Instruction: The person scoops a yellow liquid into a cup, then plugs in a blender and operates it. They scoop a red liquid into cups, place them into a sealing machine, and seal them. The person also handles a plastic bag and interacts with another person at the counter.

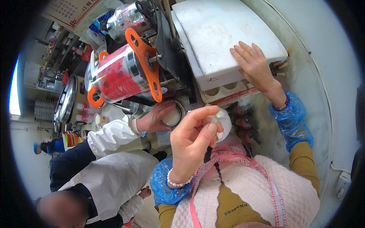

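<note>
My left hand (pixel 189 139), with a white bead bracelet and a blue plastic sleeve cover (pixel 169 182), is raised in front of my chest. Its fingers are curled around a small translucent plastic bag (pixel 225 124); something pale shows through it, too unclear to name. My right hand (pixel 255 65) rests with fingers spread on the front edge of the lid of a white foam box (pixel 222 34). That wrist carries a dark bead bracelet above another blue sleeve cover (pixel 291 119).
At left, a co-worker (pixel 114 176) in white reaches a hand (pixel 156 116) to a round metal-rimmed cup holder (pixel 173 115). Above it hangs a red-printed film roll (pixel 117 77) with orange end pieces. Red-handled tools (pixel 245 122) lie below the foam box. A wall (pixel 328 71) bounds the right.
</note>
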Demonstrator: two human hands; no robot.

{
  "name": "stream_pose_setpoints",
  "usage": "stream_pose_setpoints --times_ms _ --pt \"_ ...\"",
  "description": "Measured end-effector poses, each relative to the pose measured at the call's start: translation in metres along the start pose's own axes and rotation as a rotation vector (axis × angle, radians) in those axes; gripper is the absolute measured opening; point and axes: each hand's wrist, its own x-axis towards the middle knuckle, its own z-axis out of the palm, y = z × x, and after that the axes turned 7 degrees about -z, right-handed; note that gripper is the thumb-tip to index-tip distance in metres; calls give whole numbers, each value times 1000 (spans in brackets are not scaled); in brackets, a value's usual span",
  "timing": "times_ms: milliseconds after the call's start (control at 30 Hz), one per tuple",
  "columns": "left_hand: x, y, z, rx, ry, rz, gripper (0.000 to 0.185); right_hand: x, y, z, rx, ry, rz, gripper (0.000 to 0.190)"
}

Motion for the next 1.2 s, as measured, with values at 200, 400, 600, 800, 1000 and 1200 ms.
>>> stream_pose_setpoints --times_ms 200,400,600,800,1000,1200 --pt "21 35 18 -39 -42 234 29 25 22 -63 109 452 214 55" --pt "82 71 31 -132 -116 522 32 41 8 -97 187 533 466 48" --pt "158 84 38 -200 -127 585 26 43 3 -102 317 577 570 36" --pt "202 44 37 -174 51 442 24 25 31 -65 230 696 379 50" --pt "210 -17 3 -101 136 271 26 16 34 -58 257 689 389 48" --pt "201 -48 -1 19 205 186 22 5 35 -57 266 680 434 50"
